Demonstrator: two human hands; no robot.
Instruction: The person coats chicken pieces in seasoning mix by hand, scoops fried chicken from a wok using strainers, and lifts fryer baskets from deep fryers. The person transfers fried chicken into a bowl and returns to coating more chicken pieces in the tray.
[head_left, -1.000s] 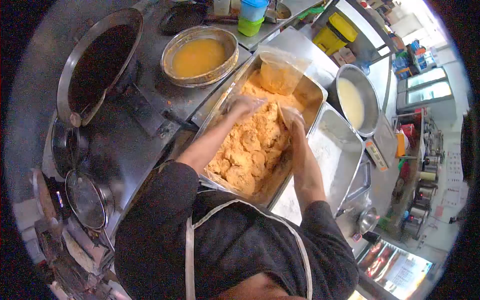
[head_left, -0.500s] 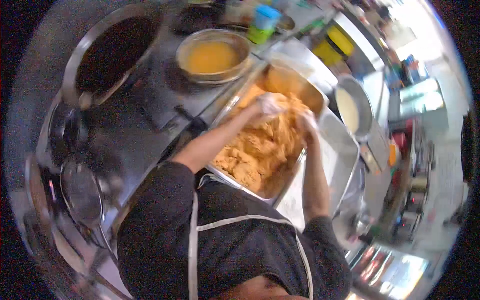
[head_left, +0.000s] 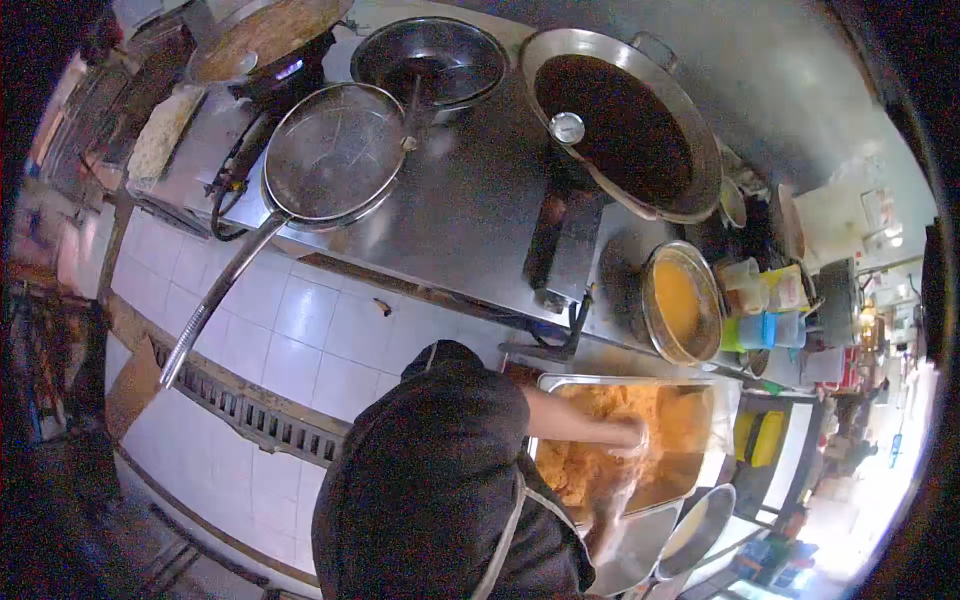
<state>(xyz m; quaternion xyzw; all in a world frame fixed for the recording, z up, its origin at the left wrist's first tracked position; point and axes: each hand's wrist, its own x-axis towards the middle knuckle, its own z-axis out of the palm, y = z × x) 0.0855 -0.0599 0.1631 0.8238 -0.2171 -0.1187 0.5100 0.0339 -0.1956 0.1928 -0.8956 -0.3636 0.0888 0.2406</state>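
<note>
Left hand (head_left: 628, 434) and right hand (head_left: 612, 488) blur over the tray (head_left: 562, 381) (openness, grip: can't tell!); food (head_left: 566, 468) beneath them looks crumb-coated already, yet lies piled.

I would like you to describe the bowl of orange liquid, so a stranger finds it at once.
Find the large wok at the metal counter. Lower in the picture, between that wok and the rectangular tray of crumbly food, sits a round bowl. Its orange liquid sets it apart: the wok's liquid is dark, and the metal basin near the tray holds pale liquid.
</note>
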